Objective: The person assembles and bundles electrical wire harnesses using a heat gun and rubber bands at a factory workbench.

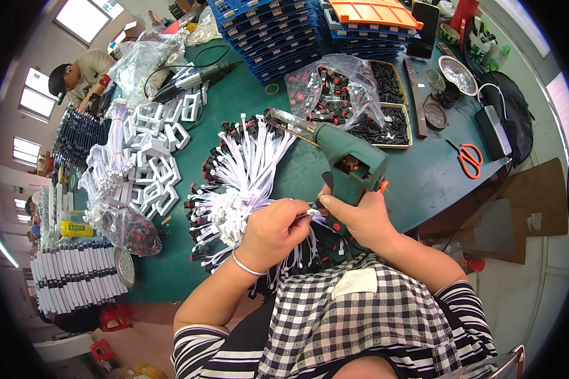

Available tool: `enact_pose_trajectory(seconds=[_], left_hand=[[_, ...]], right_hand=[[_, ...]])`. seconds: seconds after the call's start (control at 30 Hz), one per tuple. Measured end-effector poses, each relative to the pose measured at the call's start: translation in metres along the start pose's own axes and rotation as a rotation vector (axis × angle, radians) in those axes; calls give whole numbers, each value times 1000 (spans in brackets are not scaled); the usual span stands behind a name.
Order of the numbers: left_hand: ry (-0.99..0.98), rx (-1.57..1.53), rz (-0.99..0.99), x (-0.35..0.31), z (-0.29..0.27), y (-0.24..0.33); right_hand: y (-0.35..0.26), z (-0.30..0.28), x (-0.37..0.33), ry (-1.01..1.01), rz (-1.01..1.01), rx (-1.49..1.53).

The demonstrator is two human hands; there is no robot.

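My right hand [368, 218] is closed round the handle of a green gun-shaped tool [351, 151], its metal barrel tilted toward the far left; I cannot make out its exact kind. Just left of it, my left hand [275, 230] pinches a small white connector [312, 213], close to the tool's handle. Under and beyond my left hand fans a big heap of white cables [250, 170] with white plugs and black-and-red ends. Part of this heap is hidden behind my left hand and wrist.
White rectangular frames [155, 170] and bundled white wires [117, 136] lie at the left. Stacked blue trays [269, 38], a bag of black-and-red parts [332, 91] and boxes of black pieces [385, 126] stand beyond. Orange-handled scissors [469, 159] lie right. A person [85, 79] works far left.
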State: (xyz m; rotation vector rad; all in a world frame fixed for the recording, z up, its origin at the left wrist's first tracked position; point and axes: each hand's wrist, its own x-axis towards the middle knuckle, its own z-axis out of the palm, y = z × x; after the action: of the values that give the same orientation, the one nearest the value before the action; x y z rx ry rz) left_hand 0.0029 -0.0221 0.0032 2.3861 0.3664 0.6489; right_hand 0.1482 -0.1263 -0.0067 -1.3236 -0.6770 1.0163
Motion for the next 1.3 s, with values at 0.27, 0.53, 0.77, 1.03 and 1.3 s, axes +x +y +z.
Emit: enact_pose_trajectory(seconds=[0.27, 0.53, 0.77, 1.03, 1.3], left_hand=[[27, -261, -272, -1, 5, 1], [15, -278, -333, 2, 7, 4], [-27, -233, -293, 5, 4, 3], [-40, -307, -347, 5, 5, 4], [26, -458, -457, 7, 8, 2]], right_hand=[[1, -2, 2, 38, -8, -5], [1, -1, 3, 54, 3, 64], [5, -2, 4, 49, 23, 65], [4, -2, 4, 50, 19, 74], [11, -48, -24, 36, -358, -417]])
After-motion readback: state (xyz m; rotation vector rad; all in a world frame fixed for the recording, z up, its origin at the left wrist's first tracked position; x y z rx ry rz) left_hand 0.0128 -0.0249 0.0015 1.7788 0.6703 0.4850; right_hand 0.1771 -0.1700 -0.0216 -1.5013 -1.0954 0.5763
